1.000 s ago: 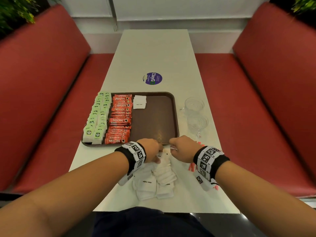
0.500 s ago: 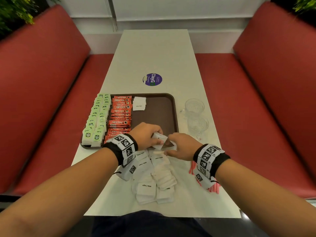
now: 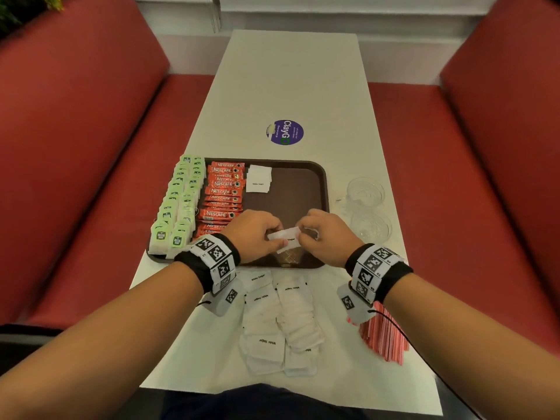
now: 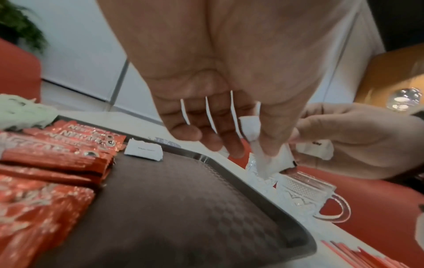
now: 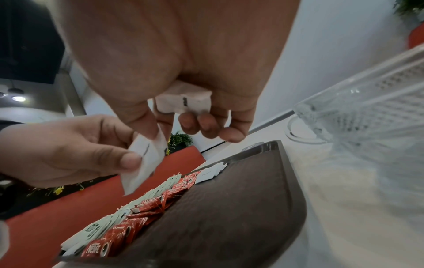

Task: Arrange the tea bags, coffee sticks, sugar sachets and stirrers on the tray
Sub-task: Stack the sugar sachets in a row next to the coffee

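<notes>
A white sugar sachet (image 3: pixel 285 239) hangs in the air between both hands, above the near end of the brown tray (image 3: pixel 323 189). The left hand (image 3: pixel 257 234) pinches its left end between thumb and forefinger; the right hand (image 3: pixel 325 236) pinches its right end the same way, and its other fingers (image 5: pixel 207 125) curl around a second sachet (image 5: pixel 183 101) tucked against the palm. In the left wrist view thin white edges show between the curled left fingers (image 4: pixel 206 125), so that hand probably carries more sachets too, though how many cannot be told.

The sachet looks like thin paper with loose grains inside: very light, limp, easily creased, and likely to sag or slide if held by one corner. A pinch on the flat sealed edge should hold best, and a hard squeeze on the filled middle might burst it. Separating single sachets from a stack will probably need the fingertips to shear them apart.

Beyond the fingertips, a small stack of placed sachets (image 3: pixel 258 178) lies at the tray's far end beside the rows of red coffee sticks (image 3: pixel 222 197), with green tea bags (image 3: pixel 178 204) further left. Behind the wrists, loose sachets (image 3: pixel 280 322) lie on the tabletop (image 3: pixel 291 86), and red stirrers (image 3: pixel 383 338) sit under the right wrist, partly hidden by the wristband. Two glass cups (image 3: pixel 365 204) stand just right of the right hand; their outlines are faint in the head view. The tray surface directly beneath the hands is hidden.
</notes>
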`<state>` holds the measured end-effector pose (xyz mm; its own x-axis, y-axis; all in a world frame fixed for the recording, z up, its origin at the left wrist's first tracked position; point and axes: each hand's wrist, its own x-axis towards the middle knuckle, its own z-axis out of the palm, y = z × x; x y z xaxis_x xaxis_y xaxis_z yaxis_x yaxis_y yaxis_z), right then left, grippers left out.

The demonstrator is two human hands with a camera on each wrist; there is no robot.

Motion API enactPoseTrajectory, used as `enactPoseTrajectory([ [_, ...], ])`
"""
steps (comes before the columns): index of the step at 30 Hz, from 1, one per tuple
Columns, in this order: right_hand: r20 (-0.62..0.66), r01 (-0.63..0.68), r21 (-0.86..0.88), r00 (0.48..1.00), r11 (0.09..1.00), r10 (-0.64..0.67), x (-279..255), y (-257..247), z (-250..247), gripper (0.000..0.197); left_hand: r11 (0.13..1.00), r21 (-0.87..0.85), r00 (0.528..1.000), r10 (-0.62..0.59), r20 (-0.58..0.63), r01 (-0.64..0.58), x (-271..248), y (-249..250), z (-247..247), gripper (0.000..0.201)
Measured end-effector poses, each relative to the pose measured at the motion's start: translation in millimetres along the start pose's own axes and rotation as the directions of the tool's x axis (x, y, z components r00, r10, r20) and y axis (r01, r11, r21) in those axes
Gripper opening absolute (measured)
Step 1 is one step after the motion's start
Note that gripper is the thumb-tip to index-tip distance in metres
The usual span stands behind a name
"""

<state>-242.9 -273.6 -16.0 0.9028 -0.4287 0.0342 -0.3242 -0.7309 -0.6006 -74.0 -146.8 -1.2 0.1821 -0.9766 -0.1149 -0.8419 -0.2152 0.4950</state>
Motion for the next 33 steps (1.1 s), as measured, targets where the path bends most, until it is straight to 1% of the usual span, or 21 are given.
enactPoseTrajectory([
  [4,0.025,0.0,-0.009,1.0,1.0,0.0,10,-1,7,0.013,1.0,-0.003,1.0,0.017,0.006,-0.017,9,-7,1,0.012],
  [7,0.041,-0.035,-0.061,0.998,0.997,0.038,18,0,10,0.015,1.0,0.01,0.999,0.028,0.028,-0.028,21,-16,0,0.012],
  [9,0.048,-0.074,-0.084,0.996,0.994,0.078,22,1,10,0.011,1.0,0.022,1.0,0.003,0.016,-0.003,32,-25,-5,0.017],
  [11,0.066,-0.146,-0.055,0.987,0.988,0.15,25,1,8,0.016,0.994,0.044,0.994,-0.095,-0.061,0.097,47,-39,-14,0.022],
  [13,0.097,-0.212,-0.013,0.972,0.977,0.212,27,2,6,0.024,0.97,0.067,0.965,-0.224,-0.137,0.235,64,-57,-27,0.024],
  [14,0.112,-0.224,0.002,0.968,0.974,0.223,28,2,5,0.028,0.955,0.088,0.952,-0.27,-0.147,0.284,73,-66,-33,0.023],
  [18,0.177,-0.209,0.036,0.964,0.977,0.2,31,10,6,0.041,0.912,0.155,0.925,-0.375,-0.066,0.381,108,-89,-45,0.015],
  [20,0.188,-0.202,0.028,0.963,0.979,0.193,33,14,6,0.042,0.907,0.166,0.922,-0.386,-0.041,0.387,123,-97,-46,0.015],
  [23,0.169,-0.217,0.04,0.964,0.975,0.207,37,17,4,0.023,0.919,0.184,0.934,-0.357,0.006,0.349,140,-103,-44,0.017],
  [25,0.14,-0.221,0.074,0.968,0.972,0.21,39,18,1,0.017,0.922,0.192,0.938,-0.347,0.027,0.336,149,-107,-41,0.015],
  [28,0.09,-0.215,0.099,0.974,0.972,0.206,39,21,0,0.014,0.909,0.226,0.928,-0.37,0.051,0.35,157,-108,-39,0.014],
  [33,0.038,-0.267,0.104,0.964,0.958,0.264,42,27,1,0.015,0.889,0.302,0.922,-0.38,0.073,0.343,165,-104,-39,0.016],
])
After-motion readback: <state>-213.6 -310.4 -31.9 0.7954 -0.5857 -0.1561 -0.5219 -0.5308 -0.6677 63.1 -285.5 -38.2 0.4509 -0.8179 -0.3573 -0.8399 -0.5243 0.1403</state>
